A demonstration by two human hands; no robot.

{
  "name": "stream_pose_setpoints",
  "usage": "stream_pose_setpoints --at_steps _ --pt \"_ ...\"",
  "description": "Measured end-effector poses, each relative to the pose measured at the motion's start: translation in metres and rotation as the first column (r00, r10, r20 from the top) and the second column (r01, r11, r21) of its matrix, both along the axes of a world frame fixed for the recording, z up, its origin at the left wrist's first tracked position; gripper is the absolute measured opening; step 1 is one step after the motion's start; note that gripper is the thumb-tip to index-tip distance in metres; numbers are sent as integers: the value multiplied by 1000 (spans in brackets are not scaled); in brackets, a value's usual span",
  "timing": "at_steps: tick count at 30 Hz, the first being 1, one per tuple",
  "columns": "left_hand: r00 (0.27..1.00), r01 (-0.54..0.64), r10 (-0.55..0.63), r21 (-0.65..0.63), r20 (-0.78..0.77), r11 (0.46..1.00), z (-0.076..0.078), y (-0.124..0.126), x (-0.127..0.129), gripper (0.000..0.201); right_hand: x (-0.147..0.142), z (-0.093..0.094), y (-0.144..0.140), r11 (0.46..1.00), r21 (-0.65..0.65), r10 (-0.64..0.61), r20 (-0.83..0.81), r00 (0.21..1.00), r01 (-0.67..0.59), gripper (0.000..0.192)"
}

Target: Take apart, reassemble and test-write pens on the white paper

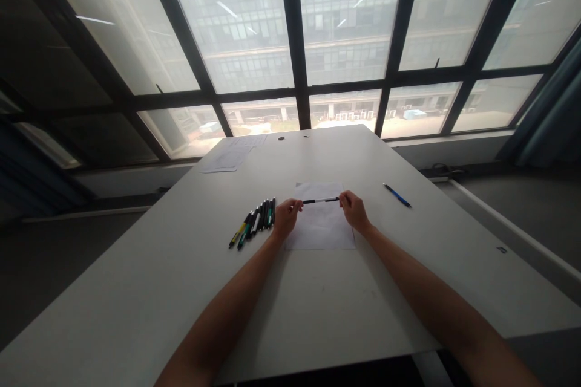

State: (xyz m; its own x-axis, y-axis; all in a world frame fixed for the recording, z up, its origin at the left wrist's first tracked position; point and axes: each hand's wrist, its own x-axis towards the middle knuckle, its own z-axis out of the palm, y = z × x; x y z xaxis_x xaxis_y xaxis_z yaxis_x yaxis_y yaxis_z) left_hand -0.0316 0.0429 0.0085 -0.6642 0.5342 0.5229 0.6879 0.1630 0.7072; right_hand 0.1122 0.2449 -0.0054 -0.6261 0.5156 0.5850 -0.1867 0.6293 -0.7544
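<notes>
A thin black-and-white pen point(321, 200) is held level between both hands, just above a white sheet of paper point(320, 227). My left hand point(285, 217) pinches its left end and my right hand point(354, 210) pinches its right end. Just left of my left hand, a row of several pens point(254, 221) lies side by side on the white table point(181, 278).
A single blue pen point(397, 195) lies on the table to the right. Printed sheets point(231, 157) rest at the far left corner. Large windows point(290, 42) rise behind the table's far edge. The floor drops away on both sides of the table.
</notes>
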Motion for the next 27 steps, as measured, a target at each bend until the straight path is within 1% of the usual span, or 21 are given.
stream_pose_setpoints --at_steps 6,27 --pt "1000 -9 9 -2 3 1000 -1 1 0 42 0 -1 1 1000 -3 5 -11 1000 -5 33" --pt "1000 19 -19 -9 -11 1000 -2 0 -2 44 2 4 -1 1000 4 1 17 1000 -1 37"
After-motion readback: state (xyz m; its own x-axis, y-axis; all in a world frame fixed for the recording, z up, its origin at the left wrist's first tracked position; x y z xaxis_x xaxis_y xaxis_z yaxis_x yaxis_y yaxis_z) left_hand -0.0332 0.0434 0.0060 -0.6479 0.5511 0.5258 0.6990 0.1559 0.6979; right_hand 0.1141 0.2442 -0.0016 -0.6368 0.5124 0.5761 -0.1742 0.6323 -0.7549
